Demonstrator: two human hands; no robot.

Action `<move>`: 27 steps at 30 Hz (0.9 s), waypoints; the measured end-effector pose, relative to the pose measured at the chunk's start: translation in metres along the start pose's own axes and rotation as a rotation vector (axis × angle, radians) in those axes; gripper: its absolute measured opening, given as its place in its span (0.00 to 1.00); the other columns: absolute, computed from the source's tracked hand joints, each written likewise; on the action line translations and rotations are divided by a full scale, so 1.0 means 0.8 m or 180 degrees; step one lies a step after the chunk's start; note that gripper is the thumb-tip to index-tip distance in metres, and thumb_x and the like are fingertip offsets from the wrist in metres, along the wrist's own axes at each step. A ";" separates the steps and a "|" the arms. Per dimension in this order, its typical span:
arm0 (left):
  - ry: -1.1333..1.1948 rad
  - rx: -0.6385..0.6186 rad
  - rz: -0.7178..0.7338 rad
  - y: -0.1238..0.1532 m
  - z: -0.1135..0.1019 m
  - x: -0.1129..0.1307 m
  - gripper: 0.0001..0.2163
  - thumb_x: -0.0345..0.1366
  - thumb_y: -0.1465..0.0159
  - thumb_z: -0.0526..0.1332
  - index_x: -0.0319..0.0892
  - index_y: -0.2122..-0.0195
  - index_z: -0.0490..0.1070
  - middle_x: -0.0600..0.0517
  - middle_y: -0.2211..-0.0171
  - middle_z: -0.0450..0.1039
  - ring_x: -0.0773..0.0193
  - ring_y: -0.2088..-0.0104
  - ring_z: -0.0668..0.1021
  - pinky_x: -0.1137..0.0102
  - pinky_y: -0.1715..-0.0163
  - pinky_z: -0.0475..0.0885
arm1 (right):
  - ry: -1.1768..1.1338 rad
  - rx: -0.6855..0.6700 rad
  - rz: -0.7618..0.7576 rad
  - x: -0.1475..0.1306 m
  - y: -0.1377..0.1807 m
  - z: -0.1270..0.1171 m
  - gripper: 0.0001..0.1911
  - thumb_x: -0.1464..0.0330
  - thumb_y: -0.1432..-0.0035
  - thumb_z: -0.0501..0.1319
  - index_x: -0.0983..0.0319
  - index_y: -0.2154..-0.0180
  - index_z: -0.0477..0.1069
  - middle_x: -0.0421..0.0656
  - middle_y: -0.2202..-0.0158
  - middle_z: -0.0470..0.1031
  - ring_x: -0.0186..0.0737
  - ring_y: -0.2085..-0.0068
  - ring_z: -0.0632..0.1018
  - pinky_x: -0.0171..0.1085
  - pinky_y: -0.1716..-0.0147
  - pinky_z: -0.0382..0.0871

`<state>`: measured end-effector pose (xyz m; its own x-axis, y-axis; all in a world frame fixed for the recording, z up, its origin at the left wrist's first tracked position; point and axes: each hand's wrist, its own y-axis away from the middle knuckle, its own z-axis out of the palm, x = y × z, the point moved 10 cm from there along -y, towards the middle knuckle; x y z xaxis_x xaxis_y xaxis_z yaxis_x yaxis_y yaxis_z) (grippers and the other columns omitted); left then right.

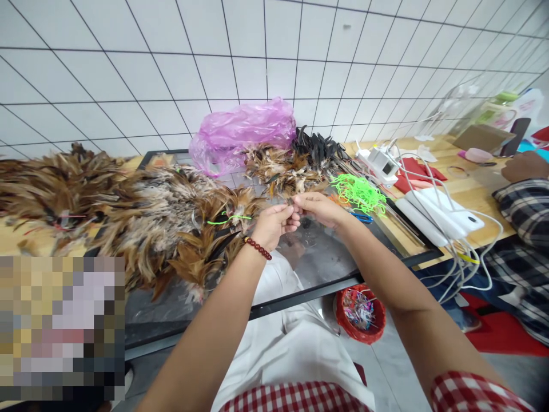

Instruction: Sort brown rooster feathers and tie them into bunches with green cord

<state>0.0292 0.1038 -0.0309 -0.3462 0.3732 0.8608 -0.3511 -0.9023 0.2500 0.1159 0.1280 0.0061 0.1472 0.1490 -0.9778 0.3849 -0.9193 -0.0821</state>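
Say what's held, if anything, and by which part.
Can't tell: left hand and right hand meet in a pinch, but anything between them is too small to make out.

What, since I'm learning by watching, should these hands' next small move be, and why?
Perhaps ease the right hand slightly away from the left hand: their fingers meet over the black-framed panel, and anything between them is too small to make out, so a little gap might show whether something is held.
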 end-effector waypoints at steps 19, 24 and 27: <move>0.0416 -0.0056 -0.0239 -0.004 -0.001 -0.010 0.04 0.27 0.38 0.61 0.33 0.67 0.75 0.46 0.71 0.79 0.66 0.71 0.80 0.72 0.67 0.75 | -0.0486 0.0405 -0.0273 -0.012 -0.001 -0.018 0.19 0.58 0.59 0.73 0.62 0.66 0.77 0.40 0.68 0.74 0.32 0.68 0.73 0.34 0.65 0.69; 0.0706 0.0192 -0.0046 -0.005 -0.014 -0.001 0.03 0.27 0.39 0.62 0.34 0.67 0.75 0.49 0.72 0.77 0.70 0.73 0.79 0.75 0.69 0.74 | 0.0640 0.0859 -0.0520 -0.036 0.018 -0.081 0.17 0.63 0.56 0.71 0.62 0.62 0.77 0.39 0.70 0.73 0.33 0.70 0.72 0.34 0.67 0.68; 0.0790 0.0291 -0.0059 -0.005 -0.017 0.000 0.01 0.27 0.39 0.63 0.34 0.68 0.75 0.51 0.74 0.76 0.71 0.74 0.78 0.76 0.71 0.73 | 0.1626 0.0738 -0.0229 -0.030 0.030 -0.110 0.07 0.66 0.54 0.67 0.63 0.71 0.78 0.41 0.72 0.75 0.34 0.71 0.73 0.34 0.68 0.66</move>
<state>0.0189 0.1099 -0.0378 -0.5473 0.4211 0.7233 -0.2833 -0.9064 0.3134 0.2018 0.1343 0.0442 0.5724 0.3187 -0.7555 0.2085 -0.9477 -0.2418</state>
